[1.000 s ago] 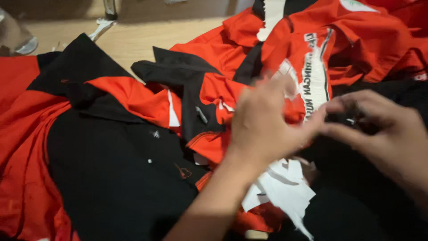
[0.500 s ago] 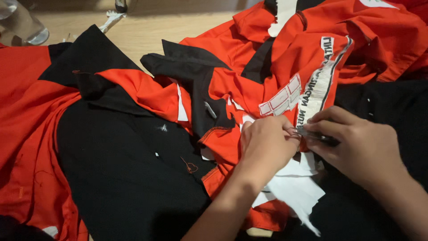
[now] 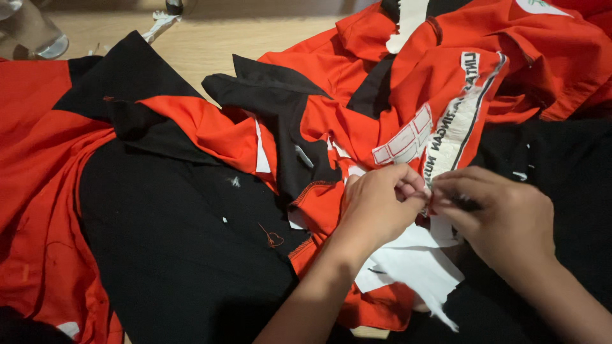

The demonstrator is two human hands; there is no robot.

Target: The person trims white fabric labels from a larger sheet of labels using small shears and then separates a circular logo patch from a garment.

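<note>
**A:** Red and black cloth pretty much everywhere here. It's a heap of red-and-black shirts [image 3: 210,210] spread over a light wooden bench [image 3: 255,35]. So where are the hands in all this?

**B:** Both sit right of centre, low in the view, knuckle to knuckle. The left hand [image 3: 379,207] has its fingertips pressed together, pinching the lower end of a white embroidered strip [image 3: 456,124] sewn on the red fabric. The right hand [image 3: 503,216] touches it from the other side, grip closed around a thin dark tool [image 3: 468,204], too small for me to tell what kind.

**A:** And the white stuff under the wrists?

**B:** That's a torn sheet of white backing [image 3: 414,267], ragged at the bottom edge, lying on the red cloth just below both hands. There's also a small white patch with red-outlined boxes [image 3: 403,141] just left of the strip, above the left hand.

**A:** Anything else around?

**B:** A clear glass [image 3: 29,32] in the far left corner of the bench, well apart from the hands, plus a black collar [image 3: 274,102] folded over the red near the middle.
</note>
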